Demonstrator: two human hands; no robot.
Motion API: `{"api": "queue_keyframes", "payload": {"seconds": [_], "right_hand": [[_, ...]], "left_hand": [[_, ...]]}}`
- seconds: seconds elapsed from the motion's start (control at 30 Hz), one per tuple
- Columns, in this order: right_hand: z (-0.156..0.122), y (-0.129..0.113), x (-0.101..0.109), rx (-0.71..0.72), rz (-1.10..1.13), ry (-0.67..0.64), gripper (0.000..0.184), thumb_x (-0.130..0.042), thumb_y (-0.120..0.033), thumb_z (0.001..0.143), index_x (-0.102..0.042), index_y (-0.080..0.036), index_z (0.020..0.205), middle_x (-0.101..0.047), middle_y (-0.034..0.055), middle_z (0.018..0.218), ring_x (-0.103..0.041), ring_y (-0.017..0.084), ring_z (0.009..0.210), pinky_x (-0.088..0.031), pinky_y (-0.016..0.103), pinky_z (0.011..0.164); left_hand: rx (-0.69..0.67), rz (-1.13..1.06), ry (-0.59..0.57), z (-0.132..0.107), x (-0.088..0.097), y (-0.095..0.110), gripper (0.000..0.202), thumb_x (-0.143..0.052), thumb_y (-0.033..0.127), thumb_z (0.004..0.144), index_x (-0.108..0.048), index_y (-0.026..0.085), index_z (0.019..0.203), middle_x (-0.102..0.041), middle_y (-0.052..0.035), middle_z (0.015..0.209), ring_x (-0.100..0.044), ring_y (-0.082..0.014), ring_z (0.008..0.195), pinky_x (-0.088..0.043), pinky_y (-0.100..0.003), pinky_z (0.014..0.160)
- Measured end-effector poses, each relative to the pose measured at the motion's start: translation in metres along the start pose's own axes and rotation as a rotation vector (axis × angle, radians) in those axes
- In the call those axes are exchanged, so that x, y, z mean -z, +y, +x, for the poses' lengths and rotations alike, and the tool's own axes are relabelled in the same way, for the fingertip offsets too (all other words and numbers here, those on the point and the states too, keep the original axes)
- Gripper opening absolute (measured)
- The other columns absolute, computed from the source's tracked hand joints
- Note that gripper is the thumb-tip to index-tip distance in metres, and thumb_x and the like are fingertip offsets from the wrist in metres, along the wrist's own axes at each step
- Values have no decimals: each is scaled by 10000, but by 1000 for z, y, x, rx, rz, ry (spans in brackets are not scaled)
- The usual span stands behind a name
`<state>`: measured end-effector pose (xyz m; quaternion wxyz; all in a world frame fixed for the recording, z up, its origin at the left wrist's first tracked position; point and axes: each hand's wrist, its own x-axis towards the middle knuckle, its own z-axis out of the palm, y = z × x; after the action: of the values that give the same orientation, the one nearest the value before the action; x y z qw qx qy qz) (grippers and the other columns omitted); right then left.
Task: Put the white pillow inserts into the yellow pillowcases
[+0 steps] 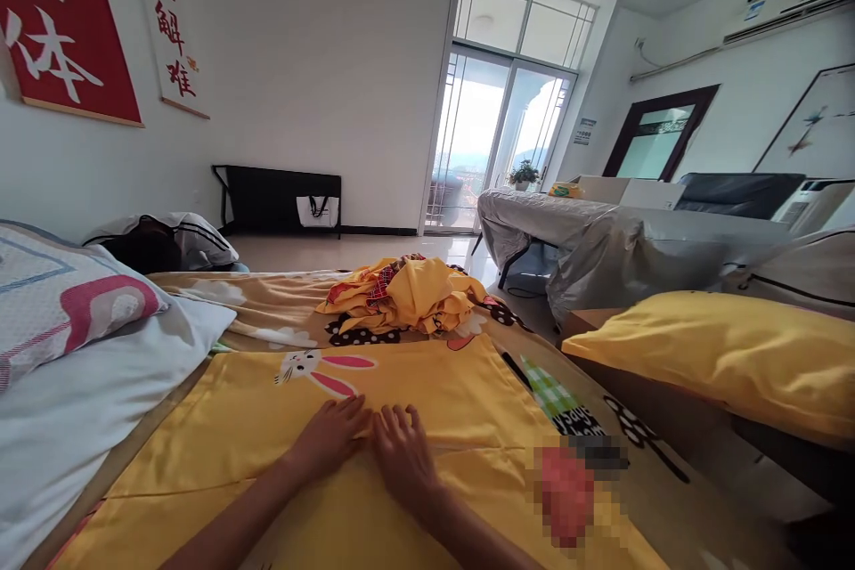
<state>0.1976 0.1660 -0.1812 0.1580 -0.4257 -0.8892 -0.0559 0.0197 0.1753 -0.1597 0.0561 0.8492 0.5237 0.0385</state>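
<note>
A yellow pillowcase with a printed white rabbit lies spread flat on the patterned bed sheet. My left hand rests flat on the cloth, just below the rabbit's pink ears. Close beside it, my right hand lies palm down with its fingers stretched out. Neither hand grips anything. A crease runs across the cloth on either side of the hands. Beyond the pillowcase's far edge sits a crumpled heap of yellow printed fabric.
White pillows lie at the left. At the right, a yellow pillow rests on a cardboard box. Further back stands a table under plastic sheeting. A folded black frame leans against the far wall.
</note>
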Motion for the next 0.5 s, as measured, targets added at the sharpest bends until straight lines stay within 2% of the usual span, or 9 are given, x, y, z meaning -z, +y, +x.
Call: {"api": "queue_keyframes", "payload": {"seconds": [0.1,0.2,0.27,0.4,0.5], "right_hand": [[-21,-20,4,153,140,1,213,-482,-192,865,-576,-186,1056,-603,95,1067,-517,246,1001,-375,421,939],[-34,-32,5,150,292,-16,293,-536,-242,841,-521,-207,1132,-582,62,1084,-502,224,997,-384,381,910],[-35,-33,1,133,294,-7,262,-540,-227,829,-524,-207,1090,-581,56,1064,-502,221,976,-386,379,891],[-32,-31,-22,174,172,45,105,-576,-227,796,-539,-198,890,-610,38,898,-534,206,847,-411,346,778],[-39,-36,-53,382,84,91,172,-605,-339,802,-509,-200,770,-600,1,702,-539,161,664,-395,285,616]], "left_hand": [[-27,-20,-2,18,2,-15,487,-423,428,922,-438,255,1376,-341,-97,1503,-310,-247,1387,-297,-461,1104],[-28,-21,13,33,0,-34,533,-424,496,909,-428,249,1382,-374,-100,1487,-339,-259,1370,-307,-464,1085],[-23,-11,35,40,-2,-43,530,-394,515,917,-450,238,1366,-424,-105,1455,-389,-268,1336,-323,-459,1063],[-15,24,80,51,-4,-50,477,-369,499,933,-501,238,1310,-511,-93,1379,-448,-263,1277,-335,-434,1032],[0,49,95,56,-4,-52,442,-366,479,939,-541,224,1255,-562,-98,1312,-481,-268,1232,-339,-436,1016]]}}
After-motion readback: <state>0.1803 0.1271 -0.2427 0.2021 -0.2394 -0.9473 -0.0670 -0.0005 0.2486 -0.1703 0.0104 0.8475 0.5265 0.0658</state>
